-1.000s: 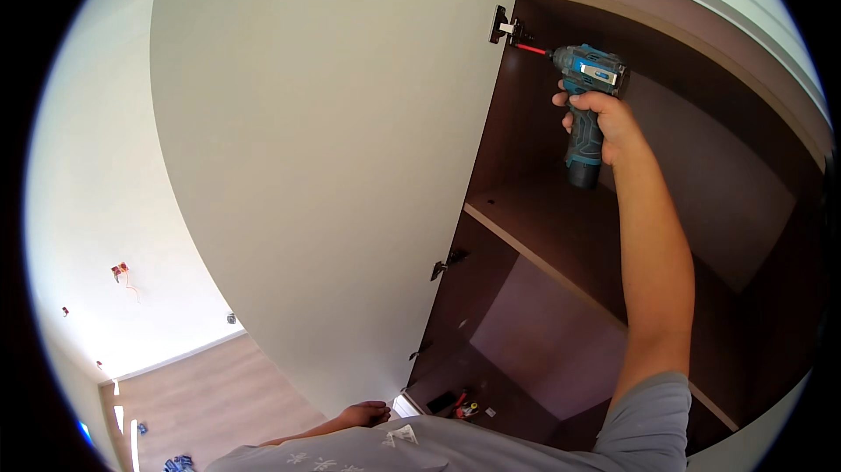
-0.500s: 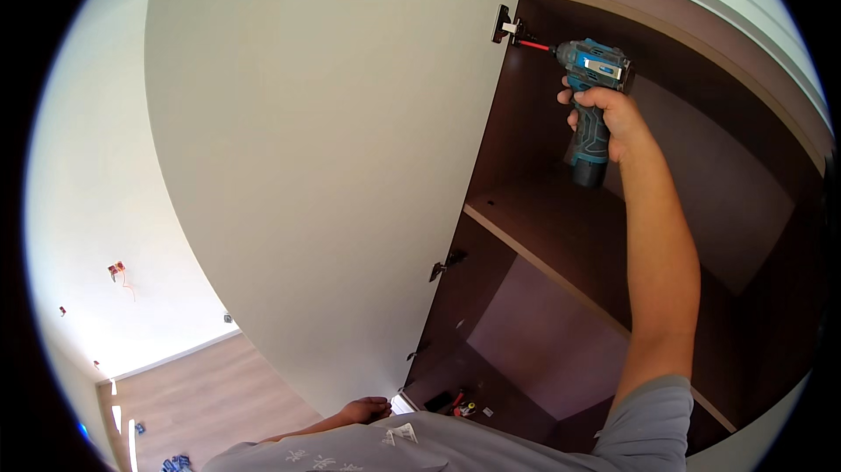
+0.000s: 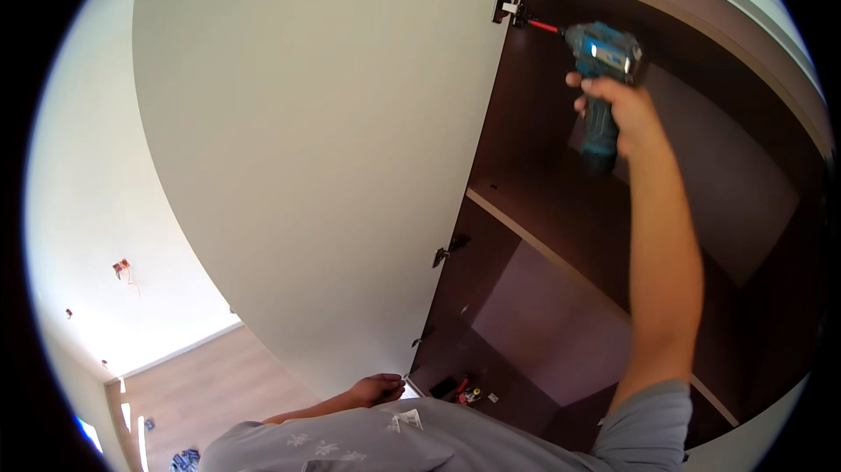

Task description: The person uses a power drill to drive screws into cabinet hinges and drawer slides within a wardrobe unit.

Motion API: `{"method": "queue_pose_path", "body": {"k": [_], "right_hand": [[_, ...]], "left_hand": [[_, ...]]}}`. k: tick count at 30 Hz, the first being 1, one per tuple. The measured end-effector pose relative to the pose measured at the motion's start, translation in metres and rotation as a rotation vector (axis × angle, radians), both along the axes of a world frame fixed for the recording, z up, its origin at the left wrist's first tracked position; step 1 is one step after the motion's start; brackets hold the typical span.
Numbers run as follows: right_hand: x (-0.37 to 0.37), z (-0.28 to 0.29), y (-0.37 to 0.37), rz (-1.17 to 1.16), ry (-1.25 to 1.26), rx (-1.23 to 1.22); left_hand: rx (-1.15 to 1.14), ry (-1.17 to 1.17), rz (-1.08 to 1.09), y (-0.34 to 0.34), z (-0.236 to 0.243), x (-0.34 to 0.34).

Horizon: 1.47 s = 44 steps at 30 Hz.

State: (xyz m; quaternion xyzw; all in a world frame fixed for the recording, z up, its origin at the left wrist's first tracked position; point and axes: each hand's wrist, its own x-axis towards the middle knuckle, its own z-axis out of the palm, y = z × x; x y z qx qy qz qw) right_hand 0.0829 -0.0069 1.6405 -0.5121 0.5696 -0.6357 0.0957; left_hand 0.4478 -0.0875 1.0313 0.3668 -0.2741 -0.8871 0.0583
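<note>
High at the right, my right hand (image 3: 624, 104) is wrapped round the grip of a blue and black cordless drill (image 3: 603, 53). Its long red bit (image 3: 543, 26) points left, with the tip at the dark upper hinge (image 3: 519, 14) that joins the pale cabinet door (image 3: 315, 139) to the cabinet side. Whether the tip sits in a screw is too small to tell. Low in the middle, my left hand (image 3: 378, 389) is closed, its fingers curled beside the door's lower edge. What lies in those fingers, if anything, is hidden.
The open dark brown cabinet has a shelf (image 3: 547, 248) across it. Further hinges (image 3: 441, 256) run down the door edge. Small red and yellow tools (image 3: 469, 395) lie on the cabinet bottom. Wires (image 3: 123, 269) stick out of the white wall. A blue bundle (image 3: 185, 461) lies on the wooden floor.
The drill and my right hand have shifted slightly right and up, with the bit still at the upper hinge. My left hand has moved a little up and right by the door edge.
</note>
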Motion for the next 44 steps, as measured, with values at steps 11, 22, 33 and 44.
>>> {"method": "queue_pose_path", "body": {"k": [11,22,33,44], "right_hand": [[0.1,-0.388,0.132,0.421,-0.29,0.309],[0.134,-0.504,0.175,0.159,-0.586,0.348],[0.143,-0.546,0.166,-0.032,-0.458,0.308],[0.14,-0.542,0.12,0.026,-0.075,0.165]], "left_hand": [[0.004,0.466,-0.042,-0.03,0.081,-0.037],[0.012,0.325,-0.018,-0.013,0.12,-0.091],[-0.042,0.365,-0.088,-0.016,0.113,-0.124],[-0.051,0.224,0.068,-0.036,0.137,-0.116]]}}
